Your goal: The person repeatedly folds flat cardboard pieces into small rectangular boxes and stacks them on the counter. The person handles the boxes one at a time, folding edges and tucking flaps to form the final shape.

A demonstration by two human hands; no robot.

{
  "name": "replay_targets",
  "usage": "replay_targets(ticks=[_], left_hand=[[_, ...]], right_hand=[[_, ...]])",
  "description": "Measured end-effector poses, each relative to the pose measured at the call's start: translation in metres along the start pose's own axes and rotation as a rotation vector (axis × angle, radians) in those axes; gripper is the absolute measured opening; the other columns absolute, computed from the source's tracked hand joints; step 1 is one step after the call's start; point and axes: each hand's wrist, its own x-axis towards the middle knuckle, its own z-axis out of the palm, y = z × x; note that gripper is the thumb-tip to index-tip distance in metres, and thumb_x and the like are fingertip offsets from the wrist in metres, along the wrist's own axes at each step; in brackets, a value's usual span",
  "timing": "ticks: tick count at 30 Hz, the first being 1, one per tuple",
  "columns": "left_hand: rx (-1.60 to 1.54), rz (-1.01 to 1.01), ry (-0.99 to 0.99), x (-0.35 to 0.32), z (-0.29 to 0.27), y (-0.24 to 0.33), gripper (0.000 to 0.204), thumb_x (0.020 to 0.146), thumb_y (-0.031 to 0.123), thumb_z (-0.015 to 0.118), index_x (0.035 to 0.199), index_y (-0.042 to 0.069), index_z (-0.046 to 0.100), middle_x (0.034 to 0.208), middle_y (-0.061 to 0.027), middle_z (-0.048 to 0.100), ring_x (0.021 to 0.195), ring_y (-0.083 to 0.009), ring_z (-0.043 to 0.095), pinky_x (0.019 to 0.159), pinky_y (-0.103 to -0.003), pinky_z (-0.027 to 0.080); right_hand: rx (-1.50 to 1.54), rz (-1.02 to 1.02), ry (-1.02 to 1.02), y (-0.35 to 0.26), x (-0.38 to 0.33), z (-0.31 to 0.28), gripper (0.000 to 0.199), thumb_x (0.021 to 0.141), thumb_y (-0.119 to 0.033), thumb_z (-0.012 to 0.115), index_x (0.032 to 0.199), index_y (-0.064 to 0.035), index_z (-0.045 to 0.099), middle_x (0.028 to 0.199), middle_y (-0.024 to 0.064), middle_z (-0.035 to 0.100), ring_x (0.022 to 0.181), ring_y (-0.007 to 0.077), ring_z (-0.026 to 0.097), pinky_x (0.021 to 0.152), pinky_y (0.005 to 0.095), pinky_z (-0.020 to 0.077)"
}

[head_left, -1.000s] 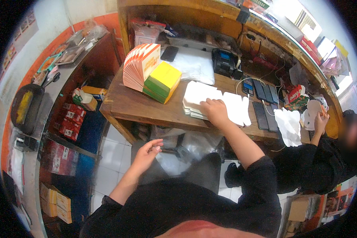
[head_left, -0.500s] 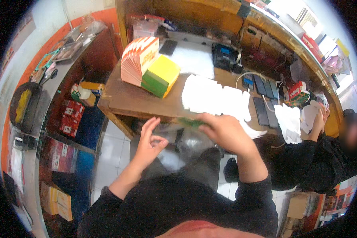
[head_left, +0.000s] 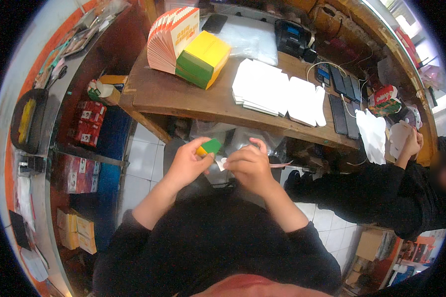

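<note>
In front of my body, just below the table edge, my left hand [head_left: 186,161] is closed round a green-and-yellow card carton [head_left: 211,147], held between thumb and fingers. My right hand [head_left: 251,167] is beside it, its fingertips pinched at a small white flap [head_left: 221,164]. Whether that flap belongs to the same carton, I cannot tell. A thin pale strip [head_left: 281,164] sticks out to the right from behind my right hand; its other end is hidden.
On the wooden table [head_left: 183,106] are fanned red-and-white cartons [head_left: 171,42], yellow-and-green cartons [head_left: 203,59], white card blanks [head_left: 262,89], phones [head_left: 339,114] and a black device [head_left: 293,37]. At right, a co-worker's hand [head_left: 410,143] holds white card. Shelves [head_left: 86,161] stand left.
The green piece was at my right hand and my left hand was open; now my left hand grips it. Both hands have drawn together, and the table sits higher in view.
</note>
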Motion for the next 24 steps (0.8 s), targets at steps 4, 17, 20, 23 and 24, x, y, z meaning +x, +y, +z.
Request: replay_targets(ticks=[4,17,20,23,24], left_hand=[[0.092,-0.084,-0.236,0.0,-0.009,-0.006,0.041,0.086,0.006,0.064,0.126,-0.001,0.056,0.08,-0.0033,0.063,0.056,-0.006,0.056,0.049,-0.022,0.046],[0.535,0.224,-0.377,0.006,-0.001,-0.027,0.04,0.087,0.019,0.069,0.122,0.002,0.06,0.074,-0.0075,0.063,0.052,-0.0106,0.058,0.05,-0.026,0.047],[0.294,-0.145,-0.386,0.009,-0.002,-0.03,0.031,0.088,0.019,0.068,0.113,0.003,0.063,0.071,-0.0072,0.063,0.05,-0.0119,0.058,0.048,-0.028,0.047],[0.293,-0.095,-0.392,0.007,0.001,-0.028,0.023,0.088,0.018,0.068,0.103,0.002,0.065,0.069,-0.0067,0.063,0.048,-0.0119,0.057,0.047,-0.028,0.046],[0.332,-0.12,-0.396,0.007,0.002,-0.026,0.021,0.087,0.019,0.068,0.1,0.002,0.066,0.068,-0.0064,0.063,0.049,-0.0123,0.058,0.048,-0.029,0.046]], right_hand=[[0.04,0.033,0.0,0.003,-0.006,0.009,0.027,0.064,-0.003,0.075,0.083,-0.0215,0.073,0.092,-0.0077,0.069,0.085,0.0153,0.061,0.101,0.0463,0.0325],[0.114,0.448,-0.114,0.004,-0.024,0.033,0.008,0.079,-0.016,0.071,0.087,-0.0155,0.071,0.093,-0.0001,0.07,0.092,0.0217,0.064,0.086,0.0422,0.0392],[0.159,0.427,-0.132,0.011,-0.026,0.034,0.021,0.08,-0.017,0.071,0.101,-0.0156,0.067,0.093,0.0026,0.07,0.092,0.0253,0.064,0.083,0.0412,0.0421],[0.272,0.562,-0.164,0.012,-0.024,0.037,0.034,0.082,-0.017,0.07,0.114,-0.0156,0.06,0.095,0.0054,0.07,0.092,0.0284,0.064,0.082,0.0405,0.0442],[0.363,0.639,-0.233,0.015,-0.025,0.038,0.036,0.083,-0.017,0.07,0.117,-0.0154,0.058,0.096,0.0062,0.069,0.094,0.0287,0.063,0.083,0.0402,0.0448]])
